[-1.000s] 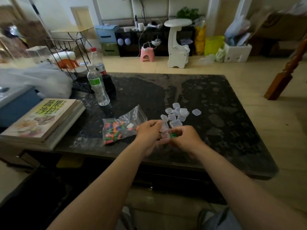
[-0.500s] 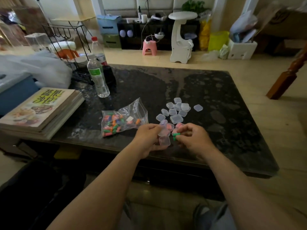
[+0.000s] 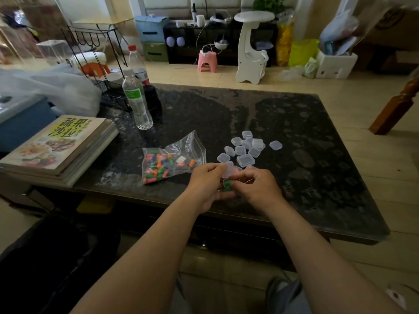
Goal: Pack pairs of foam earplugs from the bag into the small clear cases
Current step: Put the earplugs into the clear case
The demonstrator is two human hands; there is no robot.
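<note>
Filling the middle of the view, a dark, mottled table stands on a pale wooden floor in a cluttered room. Against the far wall are a pink stool, a white pedestal stand and a yellow bag. A brown wooden post leans in at the right edge. At the table's far left corner a clear water bottle with a green label stands upright. A red-capped bottle stands just behind it, beside a black wire rack and a crumpled white plastic sack. A stack of books lies at the left edge, the top cover showing food pictures. Near the front of the table lies the clear bag of many-coloured foam earplugs, flat on the surface, just left of the hands. Beyond the hands a loose cluster of small clear cases sits touching and overlapping, with a single case lying a little apart to its right. Both bare forearms reach in from the bottom of the frame and meet above the table's front edge. The left hand curls its fingers around an open case, whose lid stands tilted up at the fingertips. The right hand, knuckles up and fingers bent inward, pinches a green earplug at the case's lower half. Whether the earplug is fully seated inside cannot be told.
</note>
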